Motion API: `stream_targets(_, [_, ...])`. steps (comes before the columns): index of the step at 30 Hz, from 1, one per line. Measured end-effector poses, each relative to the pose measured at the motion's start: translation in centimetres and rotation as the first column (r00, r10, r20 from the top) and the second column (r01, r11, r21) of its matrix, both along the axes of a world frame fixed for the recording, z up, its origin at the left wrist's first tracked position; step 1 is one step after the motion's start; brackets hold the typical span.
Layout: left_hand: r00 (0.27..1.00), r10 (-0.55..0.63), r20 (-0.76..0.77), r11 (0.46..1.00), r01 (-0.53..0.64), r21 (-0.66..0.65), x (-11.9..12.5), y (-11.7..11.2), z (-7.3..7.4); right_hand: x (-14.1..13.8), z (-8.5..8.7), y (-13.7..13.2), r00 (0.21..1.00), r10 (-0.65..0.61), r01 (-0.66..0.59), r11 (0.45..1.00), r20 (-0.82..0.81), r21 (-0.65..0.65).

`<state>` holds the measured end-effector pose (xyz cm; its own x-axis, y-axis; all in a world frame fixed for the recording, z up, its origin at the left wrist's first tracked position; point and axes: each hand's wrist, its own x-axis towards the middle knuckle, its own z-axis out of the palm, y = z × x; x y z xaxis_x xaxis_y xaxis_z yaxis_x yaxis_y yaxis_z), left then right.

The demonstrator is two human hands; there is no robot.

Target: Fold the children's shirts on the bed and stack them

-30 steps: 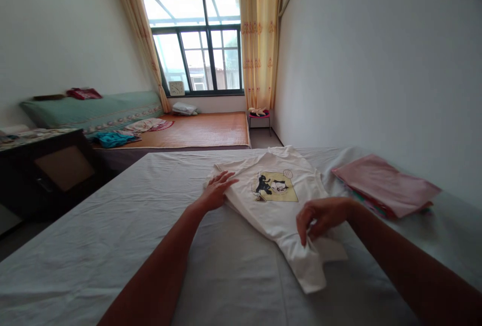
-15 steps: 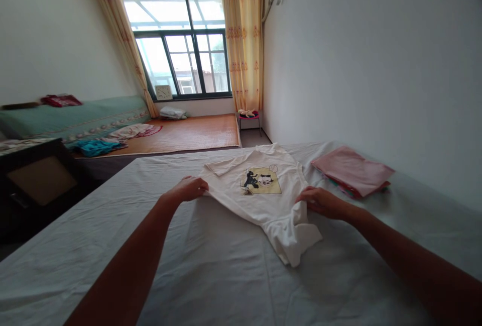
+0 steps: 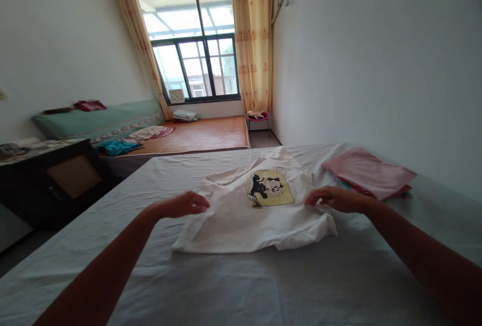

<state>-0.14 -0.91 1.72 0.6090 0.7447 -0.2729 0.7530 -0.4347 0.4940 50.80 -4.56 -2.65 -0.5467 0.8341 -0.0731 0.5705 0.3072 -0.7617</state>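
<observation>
A white T-shirt (image 3: 233,225) lies spread on the grey-white sheet, its lower hem towards me. On its front is a yellow print with a black-and-white cartoon cat (image 3: 274,188). My left hand (image 3: 184,204) is at the shirt's left side, fingers curled and closed at the cloth edge. On the opposite side my right hand (image 3: 335,199) pinches the cloth, thumb and fingers bent together. Fabric is bunched below the right hand, and the shirt's lower right corner is rumpled.
Folded pink cloth (image 3: 371,173) lies on the sheet (image 3: 226,291) beyond my right hand, with other colours under it. A dark cabinet (image 3: 75,175) stands at the left. Behind are a mat-covered bed (image 3: 211,132), a small stool (image 3: 259,116) and a window (image 3: 196,39).
The shirt's bunched lower part has spread out towards me, its hem now flatter and wider. My left hand has moved slightly left and nearer; the right has shifted a little right. The view has turned left.
</observation>
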Motion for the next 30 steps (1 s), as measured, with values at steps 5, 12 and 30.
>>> stream_targets(5, [0.974,0.184,-0.13,0.869,-0.1,0.485,3.7,5.3,-2.1,-1.8,-2.7,2.9,0.98,-0.187,0.194,0.971,-0.062,0.142])
stream_targets(12, [0.901,0.276,-0.335,0.87,-0.085,0.486,8.0,10.4,-3.3,-1.7,-6.2,3.3,0.931,-0.313,0.343,0.926,-0.188,0.159])
stream_targets(30, [0.802,0.577,-0.154,0.749,-0.444,0.493,5.1,19.8,-2.5,-1.7,-5.5,3.2,0.935,-0.301,0.329,0.933,-0.19,0.143])
